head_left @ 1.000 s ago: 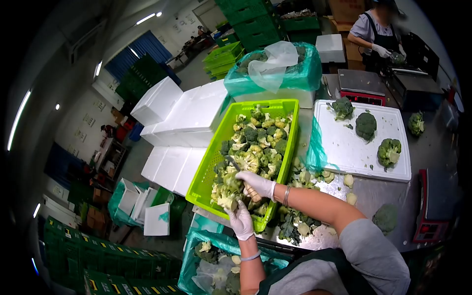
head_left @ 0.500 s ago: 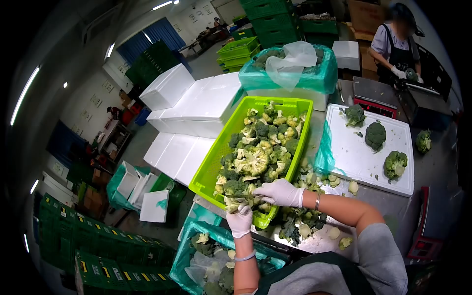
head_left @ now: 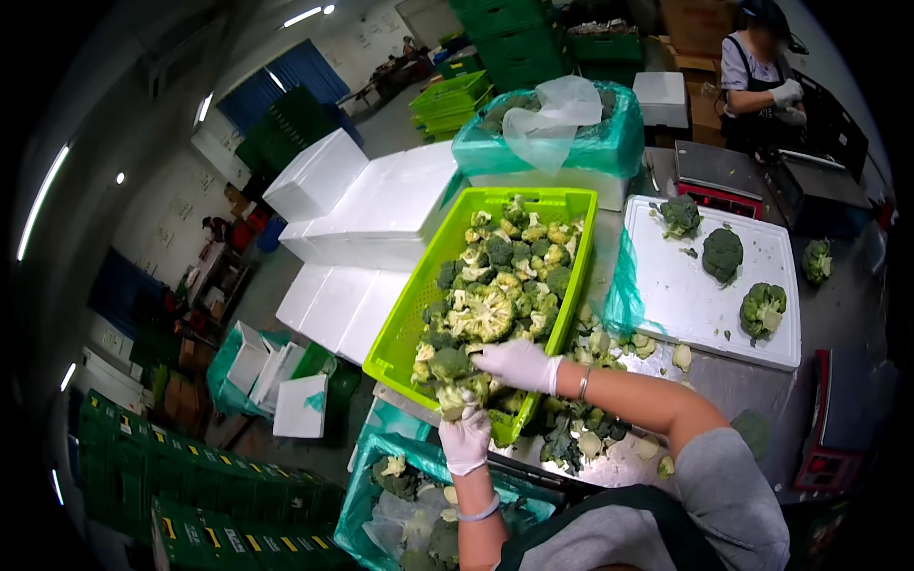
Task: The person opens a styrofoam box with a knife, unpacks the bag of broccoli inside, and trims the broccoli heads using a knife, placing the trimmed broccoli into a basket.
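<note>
My left hand point(head_left: 465, 441), in a white glove, grips a broccoli head point(head_left: 461, 392) by its pale stem at the near end of a lime-green crate point(head_left: 386, 350). Just above and to the right, my gloved right hand point(head_left: 519, 366) is closed around a small knife, whose thin blade is hardly visible now. Cut broccoli florets point(head_left: 505, 276) fill much of the crate, with a large pale cut piece point(head_left: 479, 314) among them.
Broccoli heads point(head_left: 723, 255) lie on a white foam lid point(head_left: 657, 305) at right. Stem trimmings point(head_left: 590, 443) cover the metal table beside the crate. A teal-lined box point(head_left: 357, 519) of broccoli stands below my left hand. White foam boxes point(head_left: 381, 205) stand at left; a co-worker point(head_left: 762, 90) stands at back right.
My right hand has moved slightly left and up, and the knife blade shows less. The left hand still holds the broccoli, now tilted with its stem end showing. The co-worker's hands have risen.
</note>
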Motion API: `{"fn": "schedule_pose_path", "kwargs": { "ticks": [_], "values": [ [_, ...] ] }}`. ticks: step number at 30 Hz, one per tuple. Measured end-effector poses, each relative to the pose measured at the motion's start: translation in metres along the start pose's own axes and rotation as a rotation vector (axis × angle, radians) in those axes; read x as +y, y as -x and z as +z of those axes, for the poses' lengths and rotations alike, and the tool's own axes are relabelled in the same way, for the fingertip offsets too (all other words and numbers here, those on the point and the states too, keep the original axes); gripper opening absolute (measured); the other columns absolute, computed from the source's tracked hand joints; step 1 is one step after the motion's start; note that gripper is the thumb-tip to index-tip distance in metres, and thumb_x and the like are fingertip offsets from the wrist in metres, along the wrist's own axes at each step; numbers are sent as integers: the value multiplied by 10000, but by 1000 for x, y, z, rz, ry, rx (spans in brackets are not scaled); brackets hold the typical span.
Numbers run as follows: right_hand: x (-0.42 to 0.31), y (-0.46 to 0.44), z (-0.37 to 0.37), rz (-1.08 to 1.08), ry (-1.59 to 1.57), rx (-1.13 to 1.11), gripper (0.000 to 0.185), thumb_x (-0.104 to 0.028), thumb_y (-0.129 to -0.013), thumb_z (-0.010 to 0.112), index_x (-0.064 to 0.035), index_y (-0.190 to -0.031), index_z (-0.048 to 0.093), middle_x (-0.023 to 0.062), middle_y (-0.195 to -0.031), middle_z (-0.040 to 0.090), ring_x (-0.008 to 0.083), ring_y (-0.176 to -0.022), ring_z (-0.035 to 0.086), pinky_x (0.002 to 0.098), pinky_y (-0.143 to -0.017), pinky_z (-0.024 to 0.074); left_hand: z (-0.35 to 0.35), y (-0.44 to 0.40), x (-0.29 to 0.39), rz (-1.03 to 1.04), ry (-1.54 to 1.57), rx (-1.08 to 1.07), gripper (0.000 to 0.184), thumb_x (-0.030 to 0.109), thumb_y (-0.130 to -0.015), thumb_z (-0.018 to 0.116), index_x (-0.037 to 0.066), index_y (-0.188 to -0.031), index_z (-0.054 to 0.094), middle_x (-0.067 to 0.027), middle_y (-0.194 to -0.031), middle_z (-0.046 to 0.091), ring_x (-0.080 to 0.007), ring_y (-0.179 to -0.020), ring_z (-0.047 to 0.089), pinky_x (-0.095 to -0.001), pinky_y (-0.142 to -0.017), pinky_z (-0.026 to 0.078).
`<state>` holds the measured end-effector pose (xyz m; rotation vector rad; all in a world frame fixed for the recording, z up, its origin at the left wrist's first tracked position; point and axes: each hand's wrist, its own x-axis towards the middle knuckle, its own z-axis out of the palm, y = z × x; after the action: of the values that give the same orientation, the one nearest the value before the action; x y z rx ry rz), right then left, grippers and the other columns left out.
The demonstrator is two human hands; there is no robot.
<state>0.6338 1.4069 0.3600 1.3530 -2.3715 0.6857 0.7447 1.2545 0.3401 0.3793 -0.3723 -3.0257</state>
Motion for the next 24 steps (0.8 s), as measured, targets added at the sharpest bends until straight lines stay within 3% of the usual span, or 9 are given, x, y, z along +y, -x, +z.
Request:
{"fn": "schedule_pose_path", "kwargs": {
  "ticks": [2,4,6,8,10,13,14,18,24],
  "values": [
    [17,-7,8,146,-135,-111,199,-152,-781,526,-99,-972,513,121,-730,574,319,-640,600,403,-565,485,15,8,0,-139,162,-251,267,220,-915,462,-22,-1027,469,-106,-855,506,-137,-603,485,-219,-486,432],
    [45,-5,10,263,0,-366,219,-204,-790,521,-113,-988,544,135,-731,604,333,-654,601,428,-596,483,35,29,10,-10,159,-383,289,224,-899,495,-6,-1071,462,-80,-815,507,-124,-567,484,-186,-455,419],
    [43,-10,-9,311,45,-402,212,-233,-791,534,-122,-968,576,141,-726,616,332,-660,600,432,-624,482,30,39,43,196,204,-246,242,195,-916,433,13,-1071,473,-113,-895,549,-144,-635,520,-240,-517,458],
    [37,-15,-35,224,-259,-295,211,-274,-803,544,-117,-936,590,129,-719,614,318,-672,599,421,-642,478,-37,35,94,372,46,-179,279,213,-927,381,27,-1106,488,-128,-918,564,-194,-696,540,-279,-603,472],
    [47,-24,-55,416,-404,-143,319,-375,-772,613,-101,-934,586,114,-745,625,310,-732,604,393,-679,476,-84,47,127,515,-66,44,305,247,-933,382,50,-1138,493,-120,-936,571,-191,-687,542,-269,-627,486],
    [78,-20,-36,504,-198,35,473,-442,-722,660,-102,-1039,571,147,-849,630,324,-796,609,404,-713,480,-134,64,141,819,-223,317,302,282,-925,420,73,-1130,497,-139,-944,573,-199,-760,570,-243,-586,520],
    [77,-19,-30,528,-117,31,577,-470,-696,675,-98,-1113,534,166,-924,615,332,-825,608,411,-729,480,-139,76,137,840,-394,260,364,308,-941,383,86,-1211,483,-94,-1041,591,-221,-898,575,-311,-745,489],
    [63,-28,7,545,3,-90,923,-562,-607,711,-41,-1296,384,210,-1126,532,353,-938,577,406,-793,473,-172,105,134,862,-441,525,379,338,-942,397,79,-1205,482,-69,-1092,584,-224,-924,560,-348,-792,455],
    [80,-26,32,435,-80,93,723,-394,-640,702,-93,-1235,423,201,-1018,569,329,-873,583,413,-707,482,-177,149,122,867,-348,652,320,341,-934,435,134,-1177,462,-37,-1070,567,-187,-895,580,-316,-710,481]
  ]
}}
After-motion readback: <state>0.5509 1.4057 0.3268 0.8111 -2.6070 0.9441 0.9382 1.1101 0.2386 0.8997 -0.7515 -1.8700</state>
